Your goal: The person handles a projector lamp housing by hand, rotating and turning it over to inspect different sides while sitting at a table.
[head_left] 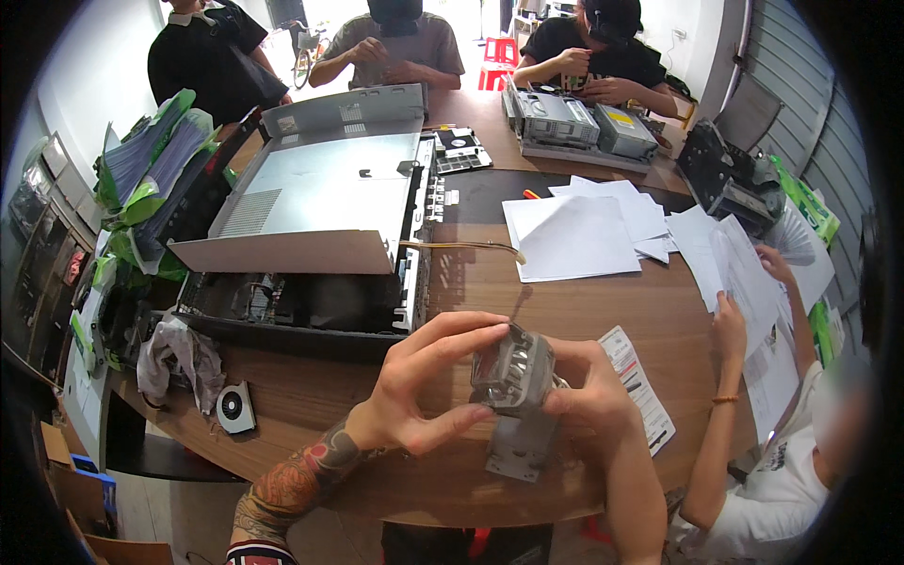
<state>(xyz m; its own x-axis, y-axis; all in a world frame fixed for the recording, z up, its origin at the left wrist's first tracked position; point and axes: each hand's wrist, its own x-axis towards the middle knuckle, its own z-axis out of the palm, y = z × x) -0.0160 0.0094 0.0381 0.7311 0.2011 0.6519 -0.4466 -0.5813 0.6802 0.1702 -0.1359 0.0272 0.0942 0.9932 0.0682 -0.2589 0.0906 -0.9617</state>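
Both hands hold a small boxy grey part (513, 372) with a shiny, see-through-looking front, just above the near edge of the table. My left hand (419, 381) has its fingers along the part's upper left and its thumb at the lower left. My right hand (589, 381) grips the right side, thumb toward the front. Below the part a flat grey plate with small holes (516, 450) shows; whether it is joined to the part I cannot tell. Beyond my left hand lies an opened computer case (320, 198), its bent metal cover resting on it at an angle.
A small fan unit (235, 408) and a crumpled cloth (179, 363) lie at left. White papers (576, 237) cover the right middle, and a printed card (640, 388) lies by my right hand. A co-worker (782, 461) at right handles papers. Across the table, another works behind a second opened case (579, 127).
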